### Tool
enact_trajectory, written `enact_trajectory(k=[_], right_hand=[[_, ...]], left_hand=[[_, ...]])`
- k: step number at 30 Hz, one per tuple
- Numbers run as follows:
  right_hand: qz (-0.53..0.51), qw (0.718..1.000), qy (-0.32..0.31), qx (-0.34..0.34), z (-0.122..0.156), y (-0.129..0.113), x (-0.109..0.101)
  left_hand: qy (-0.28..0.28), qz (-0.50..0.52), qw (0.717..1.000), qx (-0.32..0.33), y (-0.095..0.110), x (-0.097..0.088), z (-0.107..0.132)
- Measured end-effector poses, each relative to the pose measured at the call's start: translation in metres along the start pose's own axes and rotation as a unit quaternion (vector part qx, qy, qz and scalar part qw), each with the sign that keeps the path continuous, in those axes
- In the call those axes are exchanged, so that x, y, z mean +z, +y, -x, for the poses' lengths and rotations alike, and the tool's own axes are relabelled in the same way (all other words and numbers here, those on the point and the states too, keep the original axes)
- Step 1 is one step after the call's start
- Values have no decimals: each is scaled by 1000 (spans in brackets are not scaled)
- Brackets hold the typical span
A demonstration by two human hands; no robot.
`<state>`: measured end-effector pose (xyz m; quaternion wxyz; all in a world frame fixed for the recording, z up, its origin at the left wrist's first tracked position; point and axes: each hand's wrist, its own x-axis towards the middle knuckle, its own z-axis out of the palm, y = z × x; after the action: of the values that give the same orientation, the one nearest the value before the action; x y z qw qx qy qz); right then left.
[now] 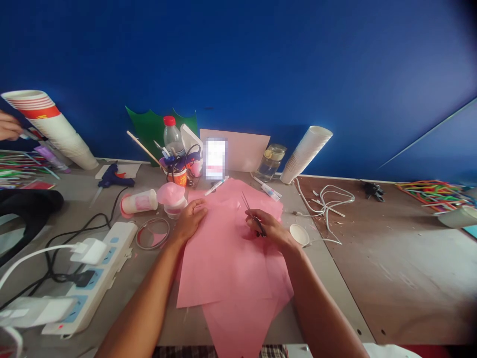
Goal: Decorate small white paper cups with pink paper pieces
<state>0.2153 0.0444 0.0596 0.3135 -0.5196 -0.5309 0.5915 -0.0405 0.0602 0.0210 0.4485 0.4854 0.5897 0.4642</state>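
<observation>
Several pink sheets of paper lie overlapping on the grey table in front of me, one hanging over the near edge. My left hand grips the upper left edge of the top sheet, fingers bent over it. In my right hand is a pair of scissors with dark handles, the thin blades pointing up and left above the paper. Just left of my left hand stands a white cup with a pink top. A round white lid-like piece rests beside my right wrist.
A power strip with plugs and cables lies at left, near a blue glue gun. Behind the paper stand a lit phone, a glass jar and a leaning cup stack. Another person's hand shows at far left.
</observation>
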Motion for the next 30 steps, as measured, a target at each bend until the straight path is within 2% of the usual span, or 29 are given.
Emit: enact_trajectory(k=[4, 7, 11, 16, 23, 30], right_hand=[[21, 1000, 4, -4, 6, -7, -9], [40, 999, -31, 16, 9, -8, -16], [52, 996, -75, 19, 7, -2, -23], [42, 995, -89, 15, 3, 6, -26], [51, 990, -126, 25, 5, 6, -31], [143, 976, -165, -5, 5, 1, -29]], left_hand=[[-1, 70, 997, -10, 0, -2, 0], [2, 102, 995, -5, -2, -2, -1], [-20, 114, 993, -24, -5, -2, -2], [-40, 133, 989, -46, -7, -2, -2], [-60, 223, 971, -62, 7, -2, 5], [-66, 201, 975, -63, 5, -2, 5]])
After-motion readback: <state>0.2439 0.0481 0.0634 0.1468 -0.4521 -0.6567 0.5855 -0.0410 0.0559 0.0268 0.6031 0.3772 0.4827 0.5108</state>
